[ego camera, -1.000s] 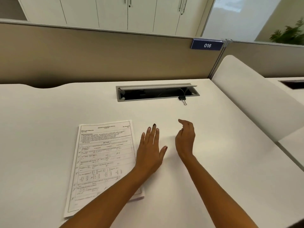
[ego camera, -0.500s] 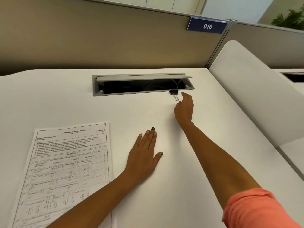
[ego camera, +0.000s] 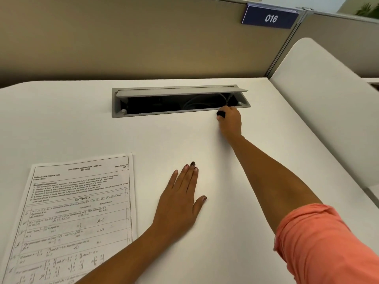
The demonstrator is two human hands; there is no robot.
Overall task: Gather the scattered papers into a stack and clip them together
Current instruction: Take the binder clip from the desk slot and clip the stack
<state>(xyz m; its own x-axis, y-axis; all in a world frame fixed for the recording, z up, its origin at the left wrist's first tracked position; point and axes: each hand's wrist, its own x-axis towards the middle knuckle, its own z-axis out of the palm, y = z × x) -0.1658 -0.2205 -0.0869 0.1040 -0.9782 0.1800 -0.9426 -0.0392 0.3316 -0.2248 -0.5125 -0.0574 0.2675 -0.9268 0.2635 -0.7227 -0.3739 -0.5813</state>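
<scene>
A stack of printed exam papers [ego camera: 78, 212] lies squared up at the front left of the white desk [ego camera: 82, 124]. My left hand [ego camera: 180, 201] rests flat on the desk just right of the stack, fingers together and holding nothing. My right hand [ego camera: 230, 121] is stretched to the far side, at the front edge of the cable tray. Its fingers are closed around a small black binder clip [ego camera: 221, 114], of which only a black bit shows past the fingers.
A grey cable tray [ego camera: 178, 111] with its lid raised is set into the desk's far middle, cables inside. A tan partition [ego camera: 143, 42] with a blue "016" sign [ego camera: 270, 17] stands behind. A white divider [ego camera: 328, 111] borders the desk's right side.
My right hand reached forward from beside the left hand to the cable tray and closed on the binder clip. The view leaned forward. The left hand stayed flat on the desk.
</scene>
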